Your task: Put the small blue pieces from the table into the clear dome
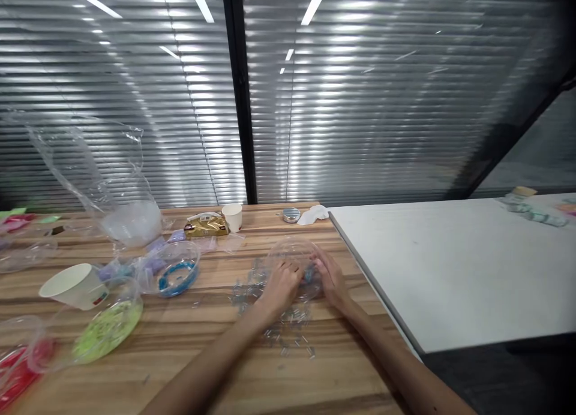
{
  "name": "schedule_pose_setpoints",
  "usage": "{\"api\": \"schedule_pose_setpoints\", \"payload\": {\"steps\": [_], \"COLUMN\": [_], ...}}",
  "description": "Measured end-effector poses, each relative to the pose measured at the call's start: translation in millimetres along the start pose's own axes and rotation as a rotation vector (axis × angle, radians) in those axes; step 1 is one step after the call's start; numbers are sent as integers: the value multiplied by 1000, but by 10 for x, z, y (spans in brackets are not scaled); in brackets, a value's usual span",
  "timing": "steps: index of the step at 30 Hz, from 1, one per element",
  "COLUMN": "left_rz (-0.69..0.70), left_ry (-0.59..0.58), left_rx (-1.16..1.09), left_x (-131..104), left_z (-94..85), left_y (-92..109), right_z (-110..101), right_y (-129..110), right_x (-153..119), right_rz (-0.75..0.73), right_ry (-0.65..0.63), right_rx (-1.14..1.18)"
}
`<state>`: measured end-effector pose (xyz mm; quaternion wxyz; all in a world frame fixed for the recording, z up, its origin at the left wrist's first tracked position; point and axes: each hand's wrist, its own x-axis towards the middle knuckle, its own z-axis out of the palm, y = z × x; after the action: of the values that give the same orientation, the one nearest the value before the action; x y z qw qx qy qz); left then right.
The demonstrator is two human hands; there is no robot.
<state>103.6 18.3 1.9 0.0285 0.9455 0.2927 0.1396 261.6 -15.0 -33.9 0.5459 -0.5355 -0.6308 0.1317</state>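
A round clear plastic container [294, 250] stands on the wooden table, with a bit of blue material [308, 274] showing inside or behind its wall. My left hand [284, 283] is at its left side with the fingers curled; what they pinch, if anything, is hidden. Cupped round the right side of the container is my right hand [330, 276], thumb and fingers against the wall. Small clear tube-like pieces [294, 316] lie scattered around and in front of the container, some under my left hand.
Left are a clear tub with a blue ring [179, 278], a tipped paper cup [74, 286], a tub of yellow-green material [108, 331] and red material [18, 373]. Behind stand a plastic bag [130, 220], a gold packet [206, 225] and a small cup [233, 217]. A white table [450, 271] adjoins right.
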Motion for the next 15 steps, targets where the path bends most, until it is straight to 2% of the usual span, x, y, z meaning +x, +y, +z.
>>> {"api": "schedule_pose_setpoints", "payload": {"steps": [7, 15], "left_rz": [-2, 24], "left_ry": [57, 41], "left_rx": [-27, -47], "left_x": [4, -22], "left_z": [35, -26], "left_y": [26, 7], "right_z": [-15, -23], "right_y": [76, 89], "right_x": [-28, -38], "right_rz": [42, 43], "right_ry": [-8, -5], "right_rx": [75, 53]}}
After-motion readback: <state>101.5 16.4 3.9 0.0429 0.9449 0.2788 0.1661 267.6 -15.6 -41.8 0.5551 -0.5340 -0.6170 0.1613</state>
